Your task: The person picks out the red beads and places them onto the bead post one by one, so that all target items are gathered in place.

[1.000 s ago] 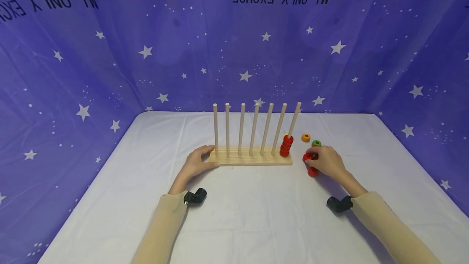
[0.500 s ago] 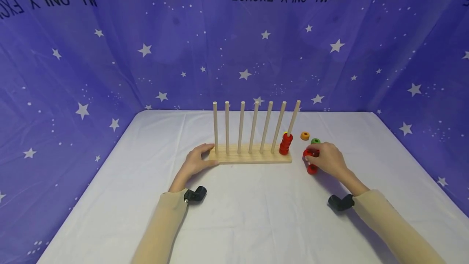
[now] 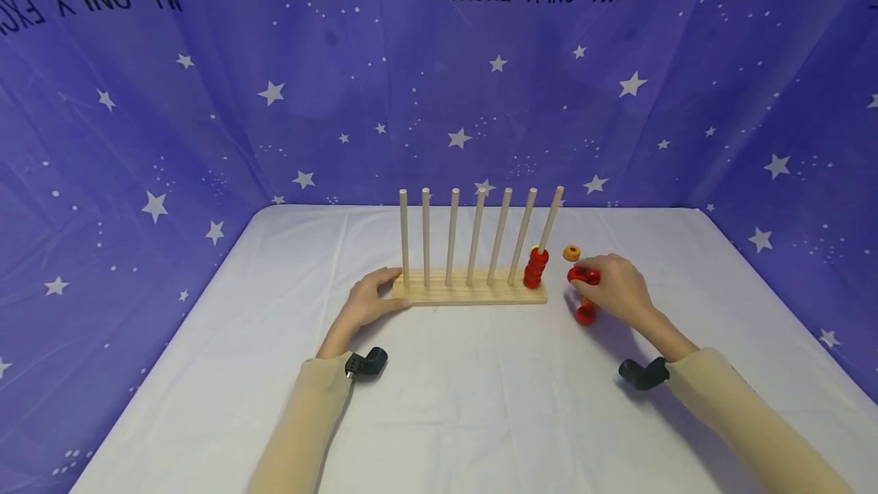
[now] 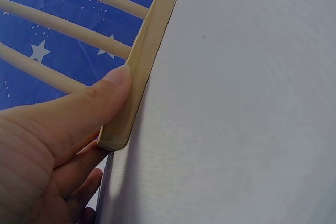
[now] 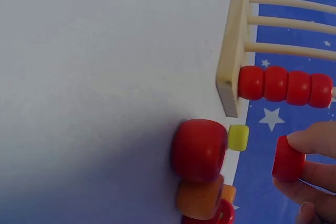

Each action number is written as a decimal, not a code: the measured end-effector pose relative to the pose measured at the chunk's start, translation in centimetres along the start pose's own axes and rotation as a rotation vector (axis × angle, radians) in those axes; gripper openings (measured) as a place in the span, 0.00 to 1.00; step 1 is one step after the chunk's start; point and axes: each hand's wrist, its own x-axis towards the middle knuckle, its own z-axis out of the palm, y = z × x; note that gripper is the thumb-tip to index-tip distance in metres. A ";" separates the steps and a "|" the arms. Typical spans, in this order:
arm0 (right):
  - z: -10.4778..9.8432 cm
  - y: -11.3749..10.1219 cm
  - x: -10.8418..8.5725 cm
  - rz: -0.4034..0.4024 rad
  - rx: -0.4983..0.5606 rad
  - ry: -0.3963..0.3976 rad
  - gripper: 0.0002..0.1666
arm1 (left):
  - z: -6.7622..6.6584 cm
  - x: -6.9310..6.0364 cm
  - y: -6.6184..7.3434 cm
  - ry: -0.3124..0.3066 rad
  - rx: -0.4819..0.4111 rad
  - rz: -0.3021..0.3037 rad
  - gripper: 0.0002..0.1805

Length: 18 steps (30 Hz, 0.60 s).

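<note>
A wooden peg rack (image 3: pixel 473 296) with several upright pegs stands on the table. My left hand (image 3: pixel 366 301) grips its left end, and the left wrist view has the thumb (image 4: pixel 107 90) on the base's edge. Several red beads (image 5: pixel 275 83) are stacked on the rightmost peg. My right hand (image 3: pixel 619 290) pinches a single red bead (image 5: pixel 289 160) between thumb and fingers, held off the table and apart from the rack. Below that hand lie another red bead (image 3: pixel 585 315) and an orange bead (image 5: pixel 199 199); the hand partly hides the group.
Another orange bead (image 3: pixel 572 253) lies behind my right hand. A yellow bead (image 5: pixel 239 137) sits past the rack's right end. White cloth (image 3: pixel 480 402) covers the table, and a purple star-printed curtain (image 3: pixel 384 97) hangs around the back and sides.
My right hand has raised the pinched red bead from the group of loose beads, shifting slightly up in the head view. The left hand and rack have stayed in place.
</note>
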 end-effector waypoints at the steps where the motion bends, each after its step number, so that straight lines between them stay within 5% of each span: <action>1: -0.1 -0.1 0.0 -0.002 -0.004 0.009 0.19 | 0.0 0.0 0.0 -0.002 -0.003 -0.004 0.37; 18: -1.5 -1.4 0.7 -0.097 0.035 0.231 0.16 | -0.1 -0.1 0.2 -0.002 -0.009 -0.015 0.38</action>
